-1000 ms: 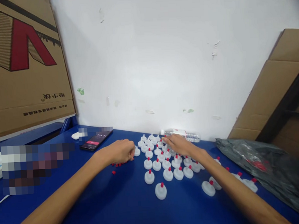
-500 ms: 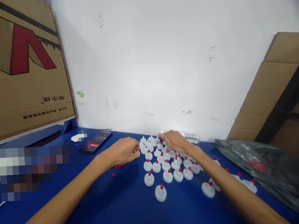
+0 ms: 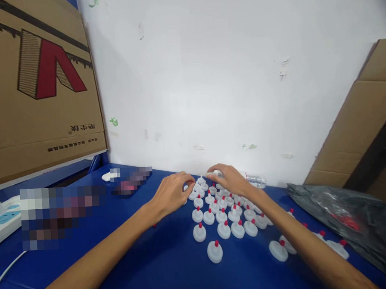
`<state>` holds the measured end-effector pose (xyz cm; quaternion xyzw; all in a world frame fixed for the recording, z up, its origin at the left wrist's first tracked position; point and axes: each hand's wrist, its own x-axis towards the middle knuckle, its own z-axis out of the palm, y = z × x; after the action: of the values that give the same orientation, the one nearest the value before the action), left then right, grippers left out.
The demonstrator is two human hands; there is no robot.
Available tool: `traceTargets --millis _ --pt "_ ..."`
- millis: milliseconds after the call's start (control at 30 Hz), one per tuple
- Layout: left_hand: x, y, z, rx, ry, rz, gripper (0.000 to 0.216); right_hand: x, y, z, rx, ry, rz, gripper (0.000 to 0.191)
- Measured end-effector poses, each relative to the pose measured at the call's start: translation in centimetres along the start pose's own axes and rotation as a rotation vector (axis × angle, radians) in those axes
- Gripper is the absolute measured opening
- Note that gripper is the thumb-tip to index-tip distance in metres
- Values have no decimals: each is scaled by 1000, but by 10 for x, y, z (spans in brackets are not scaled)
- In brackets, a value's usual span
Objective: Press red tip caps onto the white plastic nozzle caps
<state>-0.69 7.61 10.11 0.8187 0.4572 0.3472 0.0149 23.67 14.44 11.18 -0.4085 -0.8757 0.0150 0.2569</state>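
Several small white bottle tops with red caps (image 3: 214, 250) stand in rows on a blue table (image 3: 160, 267). My left hand (image 3: 172, 193) hovers at the far left of the rows, fingers curled in a pinch on something too small to make out. My right hand (image 3: 229, 179) reaches over the far end of the rows, fingers bent around a white top near a clear water bottle (image 3: 256, 181) lying by the wall. A loose red cap (image 3: 154, 226) lies under my left forearm.
A large cardboard box (image 3: 38, 92) stands at the left, with a white power strip (image 3: 2, 217) below it. A blurred phone (image 3: 130, 182) and a small white object (image 3: 106, 176) lie at the back left. A dark plastic bag (image 3: 348, 218) and leaning cardboard (image 3: 366, 118) occupy the right.
Both hands have moved farther toward the wall and closer together at the back of the rows. The view has shifted slightly left.
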Motion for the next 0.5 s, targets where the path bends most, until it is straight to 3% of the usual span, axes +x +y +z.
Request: traceTargets --millis 67,167,333,500 --pt "2 2 -1 -93 81 -63 20 1 -11 -13 44 29 -7 29" --pt "3 6 -5 -259 150 -132 24 1 -36 -27 108 -41 -84 18" --pt "4 7 -7 -483 136 -152 30 -3 -69 -31 167 -109 -157 37" --pt "5 3 -8 -552 134 -174 31 -5 -74 -34 140 -94 -157 27"
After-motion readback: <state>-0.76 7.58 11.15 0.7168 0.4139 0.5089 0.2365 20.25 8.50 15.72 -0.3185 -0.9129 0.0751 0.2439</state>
